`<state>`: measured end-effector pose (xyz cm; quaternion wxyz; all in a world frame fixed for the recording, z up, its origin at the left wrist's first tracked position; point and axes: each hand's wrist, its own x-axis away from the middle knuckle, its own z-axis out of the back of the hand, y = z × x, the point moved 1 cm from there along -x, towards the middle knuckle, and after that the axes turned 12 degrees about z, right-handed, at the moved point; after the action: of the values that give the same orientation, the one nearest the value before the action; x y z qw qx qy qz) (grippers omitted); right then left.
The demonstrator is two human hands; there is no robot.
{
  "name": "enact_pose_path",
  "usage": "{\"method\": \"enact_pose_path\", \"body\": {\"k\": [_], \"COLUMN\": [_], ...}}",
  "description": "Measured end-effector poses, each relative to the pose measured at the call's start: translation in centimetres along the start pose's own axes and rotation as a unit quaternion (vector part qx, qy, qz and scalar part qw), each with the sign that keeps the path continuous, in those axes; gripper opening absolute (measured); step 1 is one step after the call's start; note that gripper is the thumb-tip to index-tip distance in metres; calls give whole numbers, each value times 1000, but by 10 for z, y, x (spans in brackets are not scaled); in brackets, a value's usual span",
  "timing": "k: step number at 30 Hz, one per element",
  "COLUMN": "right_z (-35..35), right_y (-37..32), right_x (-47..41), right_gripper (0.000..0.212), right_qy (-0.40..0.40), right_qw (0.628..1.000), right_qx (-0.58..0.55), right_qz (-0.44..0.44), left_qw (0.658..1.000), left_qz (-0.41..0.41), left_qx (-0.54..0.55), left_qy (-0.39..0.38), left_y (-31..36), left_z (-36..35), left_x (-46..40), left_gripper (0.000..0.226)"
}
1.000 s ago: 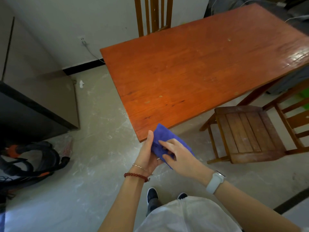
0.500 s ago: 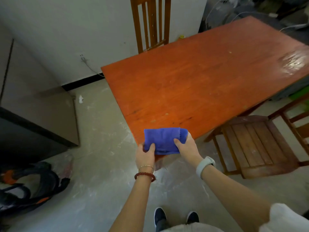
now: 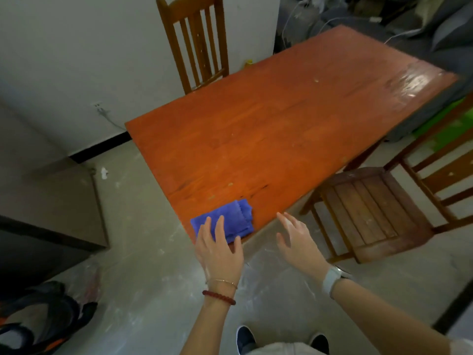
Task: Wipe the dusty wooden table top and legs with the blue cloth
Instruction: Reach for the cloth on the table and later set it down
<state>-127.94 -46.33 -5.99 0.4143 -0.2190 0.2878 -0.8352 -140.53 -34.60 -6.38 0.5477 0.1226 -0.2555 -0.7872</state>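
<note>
The blue cloth (image 3: pixel 225 221) lies folded on the near corner of the table (image 3: pixel 281 139), right at the edge, and the left hand (image 3: pixel 218 248) is spread flat over its near side, fingers straight and fanned, the fingertips resting on the fabric. The right hand (image 3: pixel 297 242) hangs just to the right of the cloth, off the table's edge, fingers loose and apart, holding nothing; it looks a touch blurred. On the left wrist sit a red bead bracelet (image 3: pixel 218 297) and a thin bangle, and on the right wrist a pale watch (image 3: pixel 332 278). Beyond the right hand, a dark wooden chair (image 3: pixel 371 213) stands tucked beside the table. Far ahead of the left hand, a second chair (image 3: pixel 194 44) stands at the table's far side against the wall. Down to the left of the left arm, a black and orange bag (image 3: pixel 43 321) lies on the floor.
</note>
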Motion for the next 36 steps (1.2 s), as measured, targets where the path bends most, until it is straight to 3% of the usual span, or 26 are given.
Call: {"method": "enact_pose_path", "body": {"k": [3,5,7,9,11,19,25,32,36], "right_z": [39,67,92,120,152,296,388,499,537], "right_y": [36,64,96,128,159,275,328,386,420], "right_x": [23,38,53,68,81,105,69,0,-39], "right_gripper": [42,50,56,47,54,41,39,38,39], "right_qy": [-18,-14,-20,-29,-17,17,73,69,12], "right_qw": [996,991,988,988,989,981,978,967,960], "right_qx": [82,129,150,150,144,189,192,226,257], "right_qz": [8,6,1,-20,-23,-31,32,93,114], "left_qw": [995,982,964,954,951,954,963,975,977], "left_qz": [-73,-101,-112,-116,-105,-151,-187,-178,-163], "left_qx": [-50,-126,-181,-214,-227,-195,-159,-97,-80], "left_qy": [-42,-99,-157,-173,-183,-168,-111,-94,-107], "left_y": [48,85,115,144,173,317,431,554,606], "left_z": [-14,-27,-48,-68,-90,-154,-185,-241,-275], "left_x": [10,23,39,59,82,132,117,73,60], "left_gripper": [50,52,55,56,54,45,42,40,39]}}
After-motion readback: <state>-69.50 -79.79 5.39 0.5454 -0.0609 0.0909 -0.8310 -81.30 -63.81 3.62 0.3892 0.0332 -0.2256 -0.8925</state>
